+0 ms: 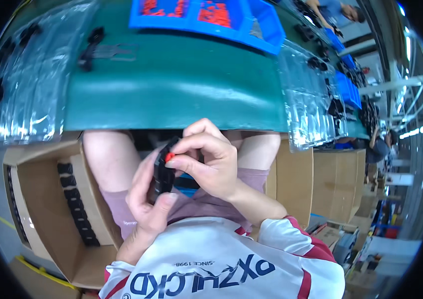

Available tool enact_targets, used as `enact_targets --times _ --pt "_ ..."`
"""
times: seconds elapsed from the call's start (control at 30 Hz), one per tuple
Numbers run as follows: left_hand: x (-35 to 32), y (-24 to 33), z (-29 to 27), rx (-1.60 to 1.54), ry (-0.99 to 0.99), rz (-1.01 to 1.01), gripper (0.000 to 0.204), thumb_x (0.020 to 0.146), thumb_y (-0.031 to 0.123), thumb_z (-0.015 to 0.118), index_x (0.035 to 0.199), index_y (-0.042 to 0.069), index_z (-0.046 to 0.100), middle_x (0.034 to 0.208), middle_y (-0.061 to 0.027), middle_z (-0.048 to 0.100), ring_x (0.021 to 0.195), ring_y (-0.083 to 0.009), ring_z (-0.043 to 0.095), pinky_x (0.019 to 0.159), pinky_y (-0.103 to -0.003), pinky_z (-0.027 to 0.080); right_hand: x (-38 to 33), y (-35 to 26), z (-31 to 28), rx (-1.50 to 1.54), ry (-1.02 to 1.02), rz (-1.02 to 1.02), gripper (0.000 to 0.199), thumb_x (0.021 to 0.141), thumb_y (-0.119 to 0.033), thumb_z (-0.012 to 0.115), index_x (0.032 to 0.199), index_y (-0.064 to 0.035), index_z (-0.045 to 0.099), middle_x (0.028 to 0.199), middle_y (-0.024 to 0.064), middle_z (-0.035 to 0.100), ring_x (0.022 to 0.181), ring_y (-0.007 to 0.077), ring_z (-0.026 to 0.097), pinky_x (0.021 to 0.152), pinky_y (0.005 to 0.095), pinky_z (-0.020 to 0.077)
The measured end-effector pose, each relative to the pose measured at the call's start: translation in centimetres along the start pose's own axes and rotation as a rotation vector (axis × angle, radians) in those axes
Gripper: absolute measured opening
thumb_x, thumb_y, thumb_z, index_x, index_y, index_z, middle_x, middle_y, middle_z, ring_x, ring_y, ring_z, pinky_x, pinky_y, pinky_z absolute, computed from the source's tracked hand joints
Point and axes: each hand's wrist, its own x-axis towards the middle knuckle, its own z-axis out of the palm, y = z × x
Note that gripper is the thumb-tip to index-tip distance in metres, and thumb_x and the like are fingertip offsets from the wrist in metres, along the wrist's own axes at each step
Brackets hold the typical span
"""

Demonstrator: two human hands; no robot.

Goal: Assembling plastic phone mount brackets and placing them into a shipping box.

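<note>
My left hand (146,192) is wrapped round a black plastic part (163,172), held tilted above my lap. Between the thumb and forefinger of my right hand (211,162) is a small red piece (170,157), which touches the upper side of the black part. The exact shape of both pieces is partly hidden by my fingers. Both hands are close together, just on my side of the green table edge.
Blue bins (206,34) with red pieces stand at the back of the green table (171,94). Clear plastic trays (42,94) flank it, and black parts (87,57) lie left. A cardboard box (54,209) with black parts is left, another box (291,184) right. People work farther right.
</note>
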Motion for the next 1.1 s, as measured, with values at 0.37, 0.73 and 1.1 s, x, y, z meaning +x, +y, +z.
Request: enact_targets --times 0.37,0.73,1.1 --pt "1.5 -3.9 7.7 0.297 -0.372 -0.179 0.048 0.081 0.004 0.061 0.126 -0.008 0.049 0.121 -0.0236 0.054 0.093 -0.0269 0.061 0.079 -0.032 0.051 -4.9 0.8 -10.3 0.381 0.162 0.3 0.034 0.076 0.006 0.068 0.106 -0.0029 0.055 0.099 0.0077 0.049 0.077 0.0128 0.049 0.066 0.0225 0.0433" --pt "2.1 -3.2 8.3 -0.147 -0.108 -0.488 0.044 0.094 0.013 0.044 0.133 -0.003 0.033 0.11 -0.0245 0.055 0.077 -0.032 0.065 0.067 -0.036 0.055 4.7 0.1 -36.3 -0.962 0.681 0.104 0.022 0.08 -0.009 0.062 0.1 -0.0016 0.068 0.089 0.0088 0.068 0.075 0.0184 0.062 0.069 0.0285 0.0492" --pt "0.5 -0.8 6.6 -0.319 -0.06 -0.448 0.044 0.095 0.016 0.045 0.133 -0.002 0.032 0.107 -0.0252 0.055 0.076 -0.0331 0.065 0.064 -0.035 0.056 10.2 5.2 -48.1 -1.516 0.432 0.277 0.03 0.075 -0.007 0.053 0.101 -0.0068 0.069 0.096 0.0081 0.07 0.089 0.0299 0.064 0.081 0.0338 0.05"
